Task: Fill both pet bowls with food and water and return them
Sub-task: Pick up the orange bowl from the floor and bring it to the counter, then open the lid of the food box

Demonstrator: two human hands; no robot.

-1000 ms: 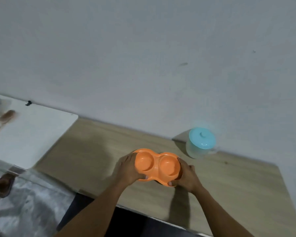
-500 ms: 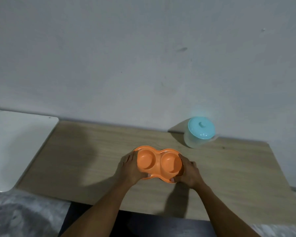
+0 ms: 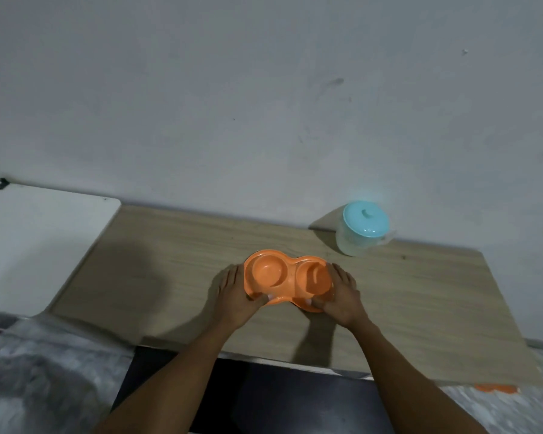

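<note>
1. White rounded-corner tabletop at far left, touching the side of the light wood-grain tabletop; a small dark mark at its back corner.
2. Left hand: grip closed on the left end of the orange plastic double pet bowl, thumb on the near rim, fingers along the outside.
3. Double bowl sits mid-tabletop. Both round wells look dry and empty; only shadow in the right one.
4. Right hand: grip clamped on the bowl's right end, thumb on the near rim.
5. Translucent plastic jug with pale blue lid stands upright against the wall, behind and right of the bowl, apart from it. Contents not discernible.
6. Versus half a second ago: same two-handed hold, bowl and jug in the same places.
</note>
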